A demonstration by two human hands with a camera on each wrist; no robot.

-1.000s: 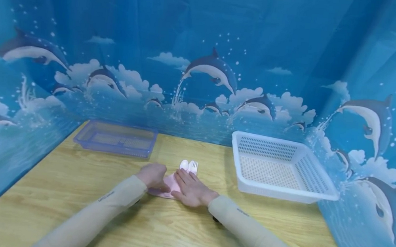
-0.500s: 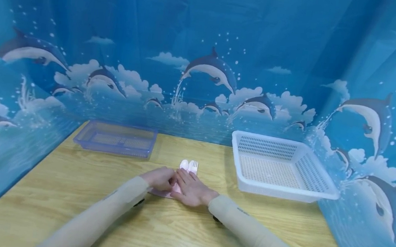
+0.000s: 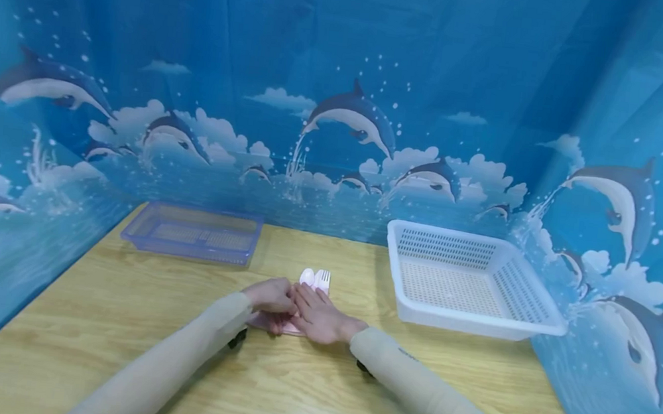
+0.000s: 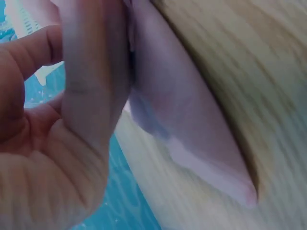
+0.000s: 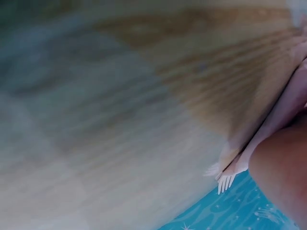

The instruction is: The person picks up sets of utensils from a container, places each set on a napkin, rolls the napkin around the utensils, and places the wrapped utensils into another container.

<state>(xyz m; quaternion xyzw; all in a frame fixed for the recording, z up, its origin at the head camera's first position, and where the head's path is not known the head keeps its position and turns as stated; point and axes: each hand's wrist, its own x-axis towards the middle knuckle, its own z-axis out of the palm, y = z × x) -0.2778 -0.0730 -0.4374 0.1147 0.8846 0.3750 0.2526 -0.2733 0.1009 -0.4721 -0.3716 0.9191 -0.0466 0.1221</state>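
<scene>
A folded pink cloth (image 3: 260,322) lies at the middle of the table, partly under both hands. From its far end stick out the bowl of a pale spoon (image 3: 307,277) and the tines of a pale fork (image 3: 323,278), side by side; their handles are hidden. My right hand (image 3: 323,316) rests on the cloth with straight fingers spread flat. Right against those fingers, my left hand (image 3: 271,298) holds the cloth's left side with bent fingers. In the left wrist view its thumb (image 4: 93,72) lies along the thick pink fold (image 4: 177,96), whose corner reaches toward lower right.
A purple plastic basket (image 3: 195,252) stands at the back left of the wooden table (image 3: 315,379). At the back right is a larger white basket (image 3: 464,321) with slotted walls. A blue dolphin-print curtain (image 3: 275,41) closes in the back and sides.
My left hand has moved right with the cloth's left side, up against the right hand, and its thumb has come down nearer the front edge. The right hand stays in place.
</scene>
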